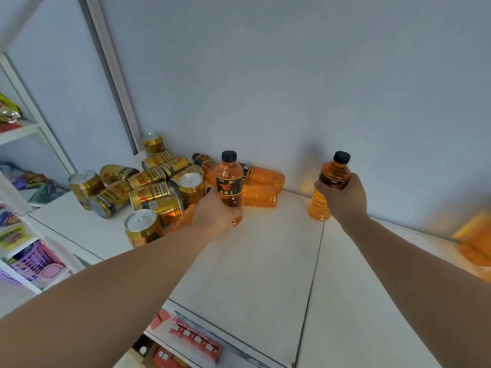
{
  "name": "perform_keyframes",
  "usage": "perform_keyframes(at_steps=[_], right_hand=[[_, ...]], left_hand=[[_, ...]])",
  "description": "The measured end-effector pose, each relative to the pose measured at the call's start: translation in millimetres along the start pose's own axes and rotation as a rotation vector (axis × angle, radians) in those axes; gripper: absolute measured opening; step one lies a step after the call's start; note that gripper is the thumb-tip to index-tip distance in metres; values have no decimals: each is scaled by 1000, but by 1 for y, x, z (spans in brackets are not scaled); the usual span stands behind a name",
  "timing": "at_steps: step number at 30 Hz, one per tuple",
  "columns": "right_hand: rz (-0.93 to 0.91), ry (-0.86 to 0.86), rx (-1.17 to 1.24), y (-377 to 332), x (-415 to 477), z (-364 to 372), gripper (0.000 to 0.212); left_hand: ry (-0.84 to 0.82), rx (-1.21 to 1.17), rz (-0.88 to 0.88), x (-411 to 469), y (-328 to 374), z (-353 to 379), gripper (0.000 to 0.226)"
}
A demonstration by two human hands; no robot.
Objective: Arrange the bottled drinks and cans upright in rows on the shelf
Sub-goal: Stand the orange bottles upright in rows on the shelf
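Left hand (216,212), grip wrapped around the lower body of an upright orange bottle (230,181) with black cap and dark label, base at or just above the white shelf (255,261); contact with the shelf not discernible. Right hand (344,197), grip closed around the labelled upper body of a second orange bottle (328,187), upright with a slight tilt, base near the shelf close to the back wall (292,75). Just behind and to the right of the left grip: two orange bottles lying on their sides (261,188), against the wall. To the left of the left grip: cluster of gold cans (148,181), most toppled, a few upright, including one upright can (143,228) beside the left forearm. Far right of the right grip: blurred orange bottles (475,243) at the frame edge. Between the two grips: bare shelf surface with a panel seam.
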State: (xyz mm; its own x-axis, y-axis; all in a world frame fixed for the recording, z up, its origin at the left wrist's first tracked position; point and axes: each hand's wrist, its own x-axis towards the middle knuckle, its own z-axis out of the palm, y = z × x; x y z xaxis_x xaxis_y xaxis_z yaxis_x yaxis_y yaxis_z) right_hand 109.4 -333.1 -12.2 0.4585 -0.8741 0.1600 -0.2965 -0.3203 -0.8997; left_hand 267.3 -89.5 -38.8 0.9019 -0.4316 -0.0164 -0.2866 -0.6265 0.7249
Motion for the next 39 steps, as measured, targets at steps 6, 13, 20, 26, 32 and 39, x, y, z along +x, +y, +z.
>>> perform_keyframes(at_steps=[6, 13, 20, 26, 32, 39], right_hand=[[-1, 70, 7, 0, -35, -30, 46], [13, 176, -40, 9, -93, -98, 42], [65, 348, -146, 42, -152, -191, 47], [86, 474, -171, 73, -174, -284, 42], [91, 479, -153, 109, -161, -354, 45], [65, 344, -134, 153, -126, -395, 52]], left_hand=[[-126, -198, 115, -19, 19, 7, 41], [-303, -155, 393, -65, 69, 43, 34], [-491, -119, 557, -135, 132, 114, 44], [-598, -87, 653, -190, 185, 167, 53], [-619, -62, 676, -231, 237, 220, 61], [-533, -44, 589, -262, 264, 276, 65]])
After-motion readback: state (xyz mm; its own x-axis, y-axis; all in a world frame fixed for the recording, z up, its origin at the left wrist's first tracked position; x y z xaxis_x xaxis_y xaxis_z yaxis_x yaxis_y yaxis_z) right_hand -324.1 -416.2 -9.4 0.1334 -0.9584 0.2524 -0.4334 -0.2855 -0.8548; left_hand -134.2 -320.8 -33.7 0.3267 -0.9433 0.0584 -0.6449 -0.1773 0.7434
